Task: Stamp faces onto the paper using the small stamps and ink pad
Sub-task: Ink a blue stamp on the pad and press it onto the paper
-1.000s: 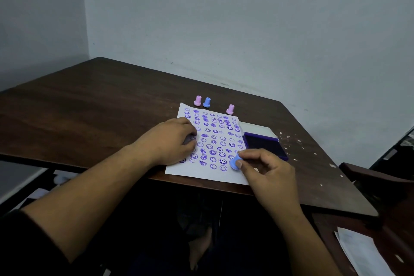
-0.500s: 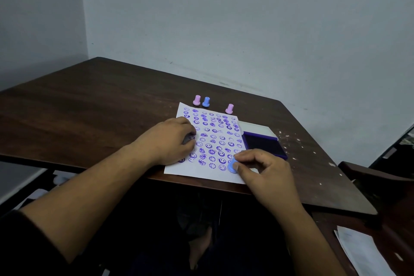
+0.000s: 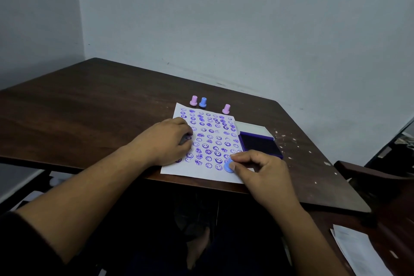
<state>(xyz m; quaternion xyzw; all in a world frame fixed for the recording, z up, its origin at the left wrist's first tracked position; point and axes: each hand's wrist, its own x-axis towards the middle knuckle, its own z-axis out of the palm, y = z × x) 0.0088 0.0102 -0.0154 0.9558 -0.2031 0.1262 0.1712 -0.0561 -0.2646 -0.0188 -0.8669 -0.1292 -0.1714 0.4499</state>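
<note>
A white paper (image 3: 208, 173) covered with rows of purple stamped faces lies at the near edge of the dark wooden table (image 3: 100, 101). My right hand (image 3: 262, 170) pinches a small blue stamp (image 3: 228, 167) and holds it down on the paper's lower right part. My left hand (image 3: 167, 142) rests curled on the paper's left side with a small dark object under its fingers that I cannot identify. The open purple ink pad (image 3: 261, 144) sits just right of the paper. Two pink stamps (image 3: 193, 100) (image 3: 226, 109) and a blue stamp (image 3: 203, 102) stand beyond the paper's far edge.
White specks (image 3: 291, 141) are scattered on the table to the right of the ink pad. A dark wooden chair arm (image 3: 367, 175) stands at the right, with loose white papers (image 3: 360, 251) lower right. Walls close the table's far side.
My right hand has shifted the blue stamp slightly down and left and lowered it flat onto the paper. My left hand has stayed in place.
</note>
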